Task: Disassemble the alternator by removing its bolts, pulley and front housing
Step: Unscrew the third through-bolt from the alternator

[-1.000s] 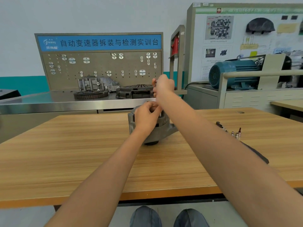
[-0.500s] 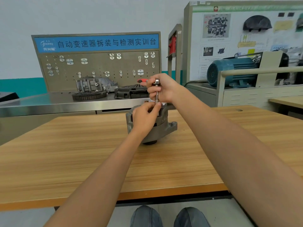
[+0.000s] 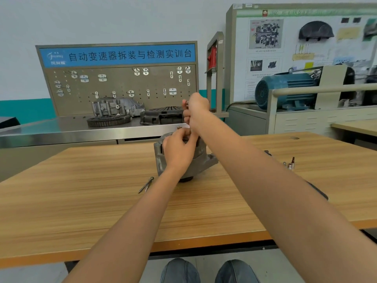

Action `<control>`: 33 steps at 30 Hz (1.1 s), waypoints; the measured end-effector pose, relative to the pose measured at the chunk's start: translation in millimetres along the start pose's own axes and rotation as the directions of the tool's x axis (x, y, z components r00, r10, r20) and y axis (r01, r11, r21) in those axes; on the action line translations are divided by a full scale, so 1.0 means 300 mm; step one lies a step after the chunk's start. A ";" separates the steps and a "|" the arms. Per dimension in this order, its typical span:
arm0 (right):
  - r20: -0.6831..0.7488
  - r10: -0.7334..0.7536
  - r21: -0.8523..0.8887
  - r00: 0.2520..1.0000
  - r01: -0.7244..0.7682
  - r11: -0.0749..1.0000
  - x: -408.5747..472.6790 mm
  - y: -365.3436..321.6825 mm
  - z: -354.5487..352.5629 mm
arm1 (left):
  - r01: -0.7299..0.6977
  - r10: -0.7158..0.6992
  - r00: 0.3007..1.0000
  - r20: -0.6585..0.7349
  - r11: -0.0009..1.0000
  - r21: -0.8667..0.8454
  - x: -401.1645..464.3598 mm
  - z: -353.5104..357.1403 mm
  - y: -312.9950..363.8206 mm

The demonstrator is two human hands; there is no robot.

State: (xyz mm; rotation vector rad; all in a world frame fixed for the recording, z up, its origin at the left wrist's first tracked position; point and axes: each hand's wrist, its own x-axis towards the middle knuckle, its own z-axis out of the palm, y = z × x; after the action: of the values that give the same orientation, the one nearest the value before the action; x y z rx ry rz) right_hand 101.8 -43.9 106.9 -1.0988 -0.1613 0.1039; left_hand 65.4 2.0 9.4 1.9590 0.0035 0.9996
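Two hands (image 3: 179,150) on alternator (image 3: 204,158), sign (image 3: 118,55) reading 自动变速器拆装与检测实训台

Wall (image 3: 102,19): pale, teal band below
Bench (image 3: 61,131): steel, pegboard (image 3: 122,88) behind
Table (image 3: 81,201): wood-grain
Right: blue motor (image 3: 285,88)

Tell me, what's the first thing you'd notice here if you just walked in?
Probably the two bare arms reaching to the grey metal alternator standing in the middle of the wooden table: the left hand rests on its top, and the right hand above grips a thin silver tool. Next, the blue sign with white Chinese writing on the pegboard behind, and the big teal electric motor at the right.
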 end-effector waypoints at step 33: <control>-0.237 -0.235 -0.316 0.943 0.153 0.936 -0.001 0.047 0.006 | 0.014 -0.015 0.999 -0.036 1.000 -0.020 -0.007 0.009 -0.005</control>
State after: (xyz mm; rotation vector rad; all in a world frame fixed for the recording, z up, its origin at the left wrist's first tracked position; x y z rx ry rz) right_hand 101.1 -36.1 95.0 -1.3755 -0.0385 -0.2588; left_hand 66.3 0.1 6.2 1.9204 0.0279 1.0216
